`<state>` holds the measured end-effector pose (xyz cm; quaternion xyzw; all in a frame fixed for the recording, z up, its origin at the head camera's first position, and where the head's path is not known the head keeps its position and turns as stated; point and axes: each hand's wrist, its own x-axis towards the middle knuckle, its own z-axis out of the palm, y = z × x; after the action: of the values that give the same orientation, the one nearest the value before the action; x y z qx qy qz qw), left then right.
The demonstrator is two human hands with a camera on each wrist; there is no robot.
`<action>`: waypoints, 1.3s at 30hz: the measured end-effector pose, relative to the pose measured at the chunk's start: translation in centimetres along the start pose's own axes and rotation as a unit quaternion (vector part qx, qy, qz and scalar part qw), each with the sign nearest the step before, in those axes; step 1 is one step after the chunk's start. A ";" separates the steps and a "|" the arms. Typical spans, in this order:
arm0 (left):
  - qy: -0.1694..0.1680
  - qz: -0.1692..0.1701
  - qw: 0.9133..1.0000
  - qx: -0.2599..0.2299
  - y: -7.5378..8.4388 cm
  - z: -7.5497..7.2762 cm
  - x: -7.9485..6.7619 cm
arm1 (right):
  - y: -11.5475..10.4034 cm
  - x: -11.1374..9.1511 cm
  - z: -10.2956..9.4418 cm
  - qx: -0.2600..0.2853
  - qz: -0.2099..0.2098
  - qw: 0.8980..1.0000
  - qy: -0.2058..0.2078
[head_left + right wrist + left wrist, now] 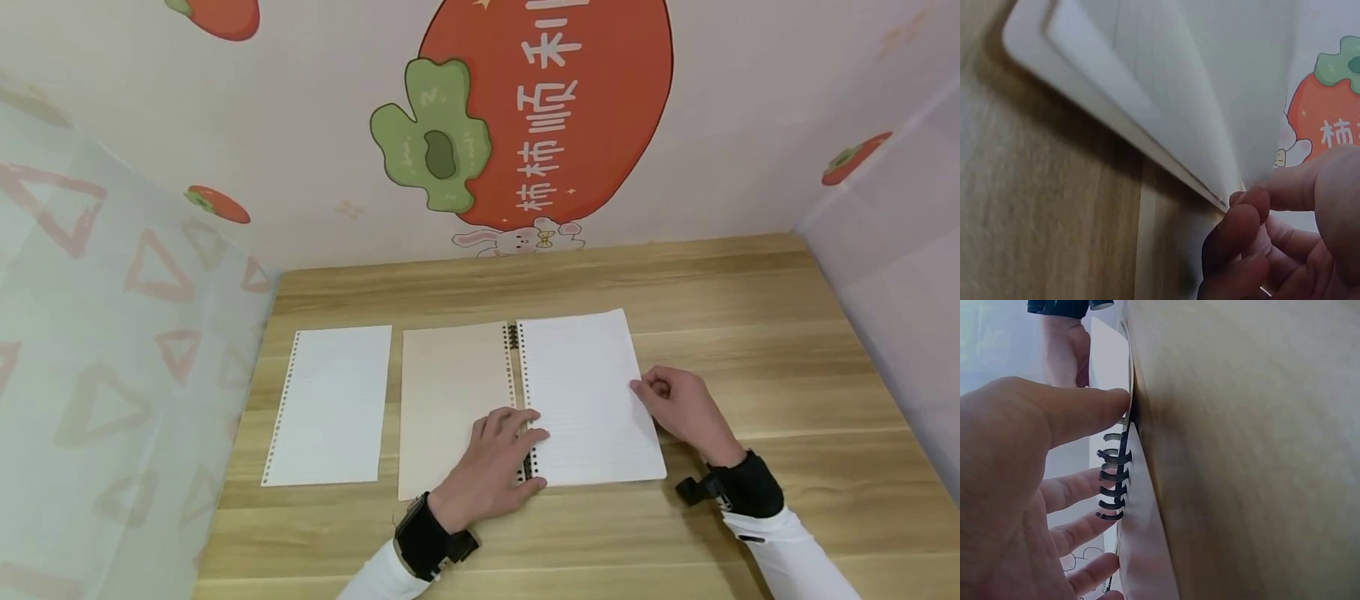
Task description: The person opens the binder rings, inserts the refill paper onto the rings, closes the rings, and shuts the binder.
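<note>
A spiral notebook [581,375] lies spread on the table, with white ruled pages on the right and a beige cover [453,367] on the left. My left hand [491,467] rests across its binding, fingers spread with the tips on the ruled page. The left wrist view shows the dark binding rings [1113,477] beside those fingers, and the thumb at the near end. At the right edge of the pages, my right hand [682,412] pinches a page [1235,75] between thumb and finger. In the right wrist view that page bends up from the stack below.
A loose white sheet [326,408] with holes along its left edge lies left of the notebook. The wooden table [750,333] meets a patterned wall [315,125] at the back, with side panels at left and right.
</note>
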<state>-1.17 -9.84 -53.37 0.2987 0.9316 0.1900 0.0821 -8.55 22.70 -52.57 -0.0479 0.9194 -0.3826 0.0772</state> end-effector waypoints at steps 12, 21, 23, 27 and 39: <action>0.010 0.008 1.000 -0.012 -0.1 -0.1 -0.3 | 0.0 0.3 0.6 -0.066 -0.015 0.998 0.014; 0.017 0.008 1.000 -0.017 -0.3 -0.4 -0.6 | -0.5 0.3 0.8 -0.113 -0.004 0.993 0.036; 0.013 0.002 1.000 -0.026 -0.4 -0.5 -0.6 | -0.8 0.3 0.7 -0.122 -0.007 0.992 0.039; 0.017 -0.010 0.999 -0.051 -1.1 -1.2 -0.8 | -1.7 0.6 0.6 -0.133 -0.024 0.989 0.052; 0.185 -0.092 0.976 -0.075 -7.1 -4.6 -3.3 | -7.2 3.1 3.1 -0.124 -0.157 0.979 0.028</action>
<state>-3.48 -18.51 -51.91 0.1648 0.9371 0.3032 -0.0523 -10.79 15.03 -49.93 -0.1899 0.9427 -0.2738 -0.0162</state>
